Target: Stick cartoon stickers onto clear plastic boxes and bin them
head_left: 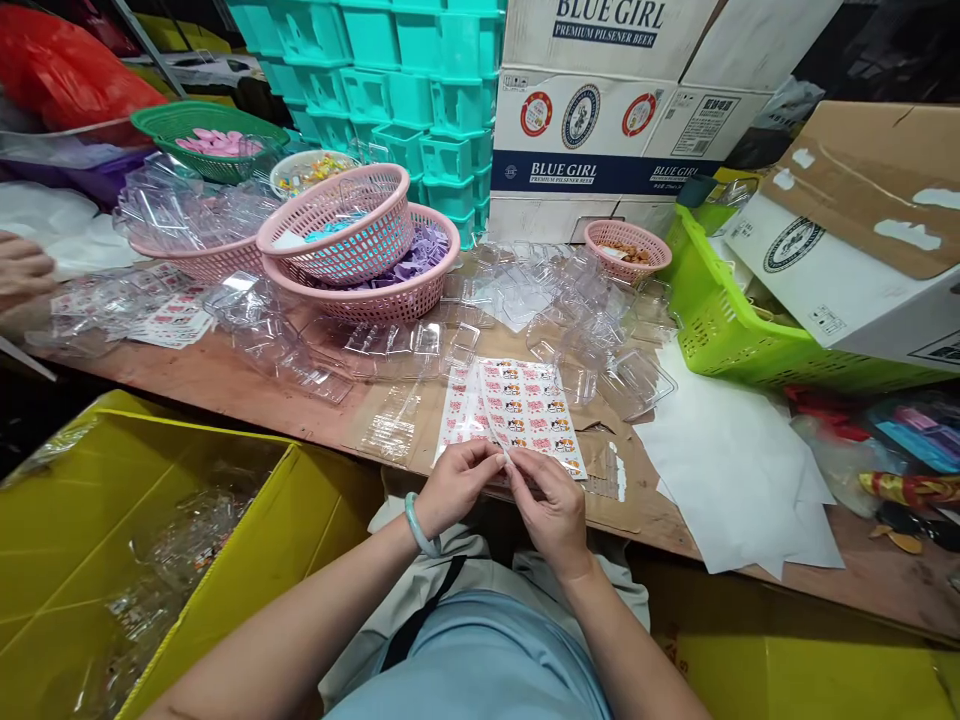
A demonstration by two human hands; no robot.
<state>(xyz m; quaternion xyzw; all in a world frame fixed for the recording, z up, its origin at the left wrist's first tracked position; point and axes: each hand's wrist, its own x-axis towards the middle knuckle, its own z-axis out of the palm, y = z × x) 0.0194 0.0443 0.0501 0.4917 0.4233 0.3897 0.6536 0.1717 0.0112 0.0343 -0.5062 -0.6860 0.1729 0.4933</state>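
My left hand (459, 482) and my right hand (550, 500) meet at the table's near edge, fingers pinched together on the near end of a sticker sheet (531, 410). The sheet shows rows of small cat stickers and lies over another like it (459, 412) on the brown table (247, 385). A pale green bangle (417, 525) rings my left wrist. Clear plastic clamshell boxes (420, 345) lie scattered just beyond the sheets.
Stacked pink baskets (367, 250) stand at the back, a small pink basket (628, 245) to their right. A green crate (720, 320), white paper (731, 470), teal bins (409, 90) and beer cartons (600, 110) surround them. Yellow boxes (150, 560) sit below. Another person's hand (21, 272) rests far left.
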